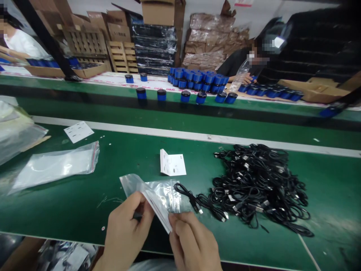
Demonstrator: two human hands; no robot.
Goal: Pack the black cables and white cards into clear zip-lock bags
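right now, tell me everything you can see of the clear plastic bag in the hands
The small clear plastic bag is thin, glossy and crinkled, catching white glare. It is held tilted over the green table surface, its far corner pointing up and left. The left hand and right hand pinch its near edge, where a white folded paper sheet sits at its mouth. A black coiled cable lies by its right edge; whether they touch is unclear.
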